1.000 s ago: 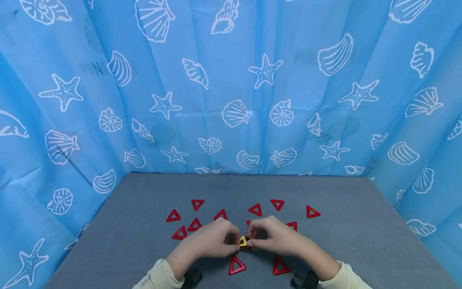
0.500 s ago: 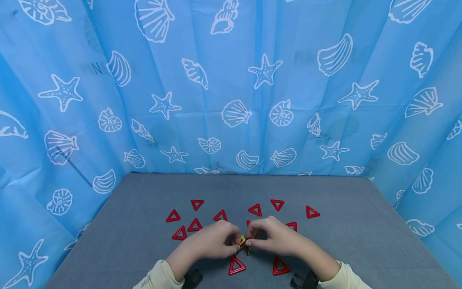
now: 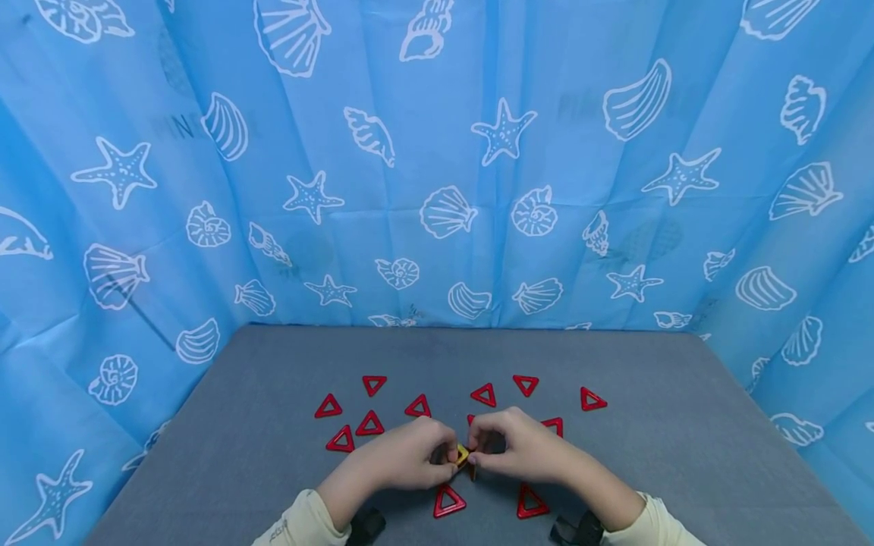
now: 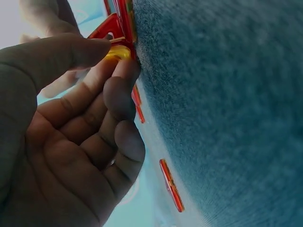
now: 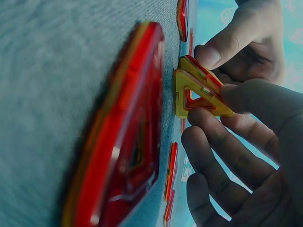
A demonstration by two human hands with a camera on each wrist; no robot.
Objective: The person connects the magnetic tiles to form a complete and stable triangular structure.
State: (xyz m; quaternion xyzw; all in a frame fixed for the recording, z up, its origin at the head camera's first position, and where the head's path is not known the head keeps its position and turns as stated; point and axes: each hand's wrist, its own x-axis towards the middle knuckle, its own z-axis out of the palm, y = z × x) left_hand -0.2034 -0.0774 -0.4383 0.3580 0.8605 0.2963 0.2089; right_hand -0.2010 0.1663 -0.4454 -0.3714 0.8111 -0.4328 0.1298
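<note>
In the head view my left hand [image 3: 416,453] and right hand [image 3: 515,446] meet low over the middle of the table. Between their fingertips are two small triangular magnetic tiles, red on one side and yellow on the other. My left hand pinches one tile [image 4: 120,51] between thumb and forefinger. My right hand pinches the other tile [image 5: 181,101], whose yellow face and triangular hole show in the right wrist view. The two tiles touch or nearly touch along an edge, at an angle. Fingers hide much of both.
Several red triangular tiles lie spread on the grey table [image 3: 287,485]. One tile [image 3: 449,502] lies just in front of my left hand, another tile [image 3: 531,502] in front of my right. More lie behind the hands. A blue shell-patterned curtain [image 3: 437,167] surrounds the table.
The yellow-faced tiles between my fingertips have turned and tilted; less yellow shows than a second ago. Both hands stay in nearly the same place. The loose red tiles have not moved.
</note>
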